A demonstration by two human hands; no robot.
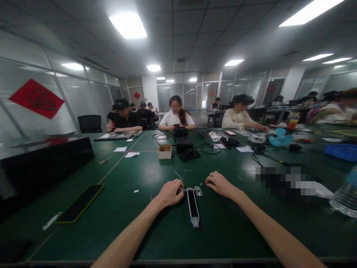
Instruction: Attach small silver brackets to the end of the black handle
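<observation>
A long, narrow piece with a black face and a pale rim [193, 206] lies on the green table in front of me. Across its far end sits a small metal plate with holes [198, 191]. My left hand [170, 192] is closed at the left of that far end, its fingertips pinching the metal there. To the right of the plate, my right hand [220, 184] rests low over the table with its fingers bent together. Whatever its fingertips hold, if anything, is hidden. A tiny ring-like part [201, 184] lies between the plate and my right hand.
A phone with a green edge [80, 204] lies to the left, near a black box [47, 163]. Ahead stand a small cardboard box [164, 152] and black equipment with cables [184, 146]. A clear plastic bottle [346, 195] is at right. Several people sit across the table.
</observation>
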